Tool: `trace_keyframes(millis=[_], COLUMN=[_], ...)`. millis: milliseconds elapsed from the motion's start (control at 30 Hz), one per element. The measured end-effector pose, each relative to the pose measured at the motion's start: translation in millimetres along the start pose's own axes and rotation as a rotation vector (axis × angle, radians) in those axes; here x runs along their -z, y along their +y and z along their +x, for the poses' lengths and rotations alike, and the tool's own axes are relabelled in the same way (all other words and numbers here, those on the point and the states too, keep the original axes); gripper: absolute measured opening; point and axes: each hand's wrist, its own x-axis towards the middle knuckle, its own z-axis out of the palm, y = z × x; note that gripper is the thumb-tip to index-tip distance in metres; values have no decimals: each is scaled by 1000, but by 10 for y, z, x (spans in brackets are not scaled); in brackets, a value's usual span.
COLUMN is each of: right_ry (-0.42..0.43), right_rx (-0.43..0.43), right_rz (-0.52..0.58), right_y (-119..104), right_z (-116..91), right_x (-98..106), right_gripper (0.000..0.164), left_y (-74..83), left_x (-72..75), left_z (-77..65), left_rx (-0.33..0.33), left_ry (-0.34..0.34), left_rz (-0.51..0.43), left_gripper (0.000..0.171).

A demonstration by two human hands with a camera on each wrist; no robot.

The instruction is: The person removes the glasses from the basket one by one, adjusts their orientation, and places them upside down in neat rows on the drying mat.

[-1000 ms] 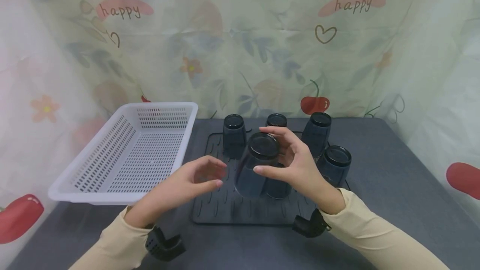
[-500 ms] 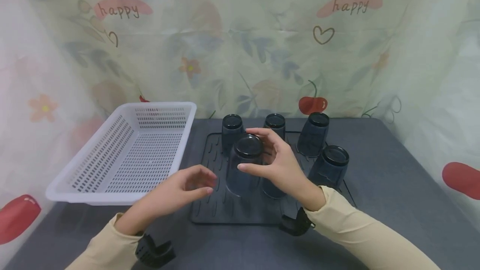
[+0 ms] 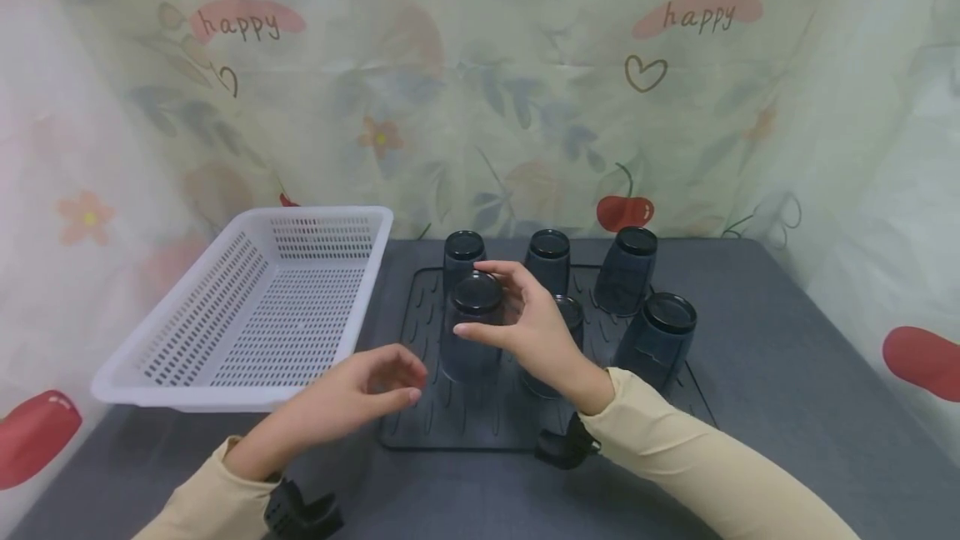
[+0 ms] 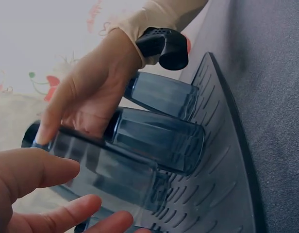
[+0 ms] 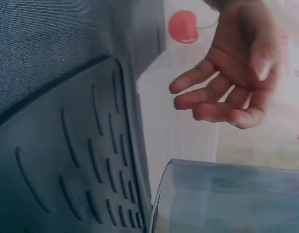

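Observation:
My right hand [image 3: 536,327] grips an upside-down dark blue drinking glass [image 3: 468,352] near its base, thumb in front and fingers behind. The glass is over the front left of the black ridged drying mat [image 3: 480,432], its mouth facing down. My left hand [image 3: 360,386] hovers at the mat's left edge with fingers loosely bent, holding nothing. In the left wrist view its fingertips [image 4: 86,203] lie close to the held glass. Partly behind my right hand stands another upturned glass [image 3: 572,319].
Upturned glasses form a back row: left [image 3: 463,252], middle [image 3: 550,261] and right [image 3: 628,273]. Another glass [image 3: 656,340] leans at the mat's right side. A white perforated basket [image 3: 375,273] stands on the left. Patterned cloth [image 3: 465,107] hangs behind the dark table [image 3: 757,340].
My right hand has carried the glass leftward and a little lower over the mat, uncovering the glass behind it. My left hand has shifted slightly left and down.

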Motion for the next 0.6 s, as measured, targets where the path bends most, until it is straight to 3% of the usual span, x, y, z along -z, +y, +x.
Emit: trace_keyframes(millis=[267,600], right_ry=[-28,21], right_rx=[-47,-69], right_rz=[19,-8], right_y=[123,248], right_z=[2,27], right_x=[-109,-190], right_gripper=[72,70], left_y=[-17,-63], left_x=[-29,-54], left_z=[-11,18], left_rx=[10,-9], left_ry=[-22,-42], left_rz=[-33,-28], left_gripper=[30,31])
